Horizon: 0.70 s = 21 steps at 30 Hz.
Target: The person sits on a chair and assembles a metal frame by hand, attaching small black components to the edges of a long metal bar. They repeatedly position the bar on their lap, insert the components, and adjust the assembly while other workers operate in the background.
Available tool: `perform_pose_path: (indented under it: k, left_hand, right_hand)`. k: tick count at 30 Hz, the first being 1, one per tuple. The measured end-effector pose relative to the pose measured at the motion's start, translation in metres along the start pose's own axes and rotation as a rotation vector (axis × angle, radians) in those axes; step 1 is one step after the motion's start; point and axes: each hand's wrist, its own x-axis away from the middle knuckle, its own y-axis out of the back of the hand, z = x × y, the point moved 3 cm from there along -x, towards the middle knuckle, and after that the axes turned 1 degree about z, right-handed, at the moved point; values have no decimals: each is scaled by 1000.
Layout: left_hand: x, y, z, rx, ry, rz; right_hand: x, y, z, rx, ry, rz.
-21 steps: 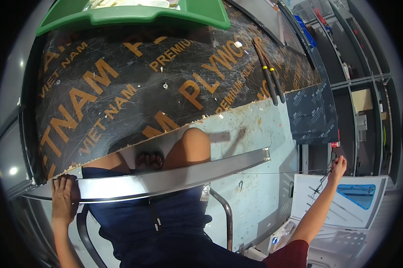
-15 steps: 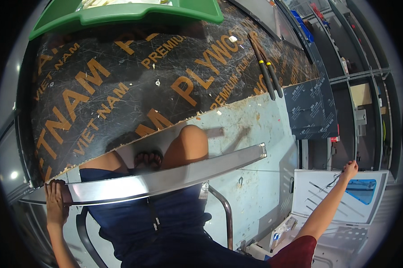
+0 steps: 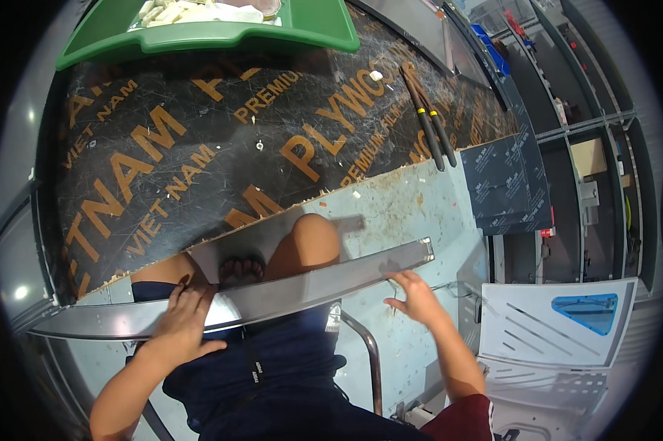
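Below the near edge of the surface (image 3: 192, 165), a long metal strip (image 3: 302, 295) is lying across the person's dark blue shorts (image 3: 280, 349), its left end reaching toward the near left corner, its right end projecting over the floor (image 3: 383, 202). The left hand (image 3: 182, 320) is resting on the strip, fingers slightly spread, thumb standing apart. The right hand (image 3: 417, 298) is hovering at the strip's near side toward the right end, thumb and index finger standing apart, pinching nothing visible; contact cannot be confirmed. For sound handling, both hands should be supporting the strip evenly, keeping it level and skin clear of its edges. Farther out, a long-handled tool (image 3: 427, 120) is lying at the right, its grips overhanging the near edge. Along the far edge, a green tray (image 3: 206, 42) is holding pale pieces (image 3: 171, 13).
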Motion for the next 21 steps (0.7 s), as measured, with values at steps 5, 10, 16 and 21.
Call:
perform_pose_path:
  k: [5, 10, 16, 21]
  left_hand:
    - [-18, -16, -4, -122, -7, -55]
    - [-15, -17, -3, -120, -2, -56]
    - [-17, -17, -4, -136, 10, -59]
    - [-17, -18, -4, -141, 19, -46]
  right_hand:
    - [-3, -40, -16, 86, -93, -131]
    - [-2, -38, -50, -207, -106, 14]
    - [-1, -39, -99, -834, -571, -101]
    - [10, -52, -107, -1655, -740, -498]
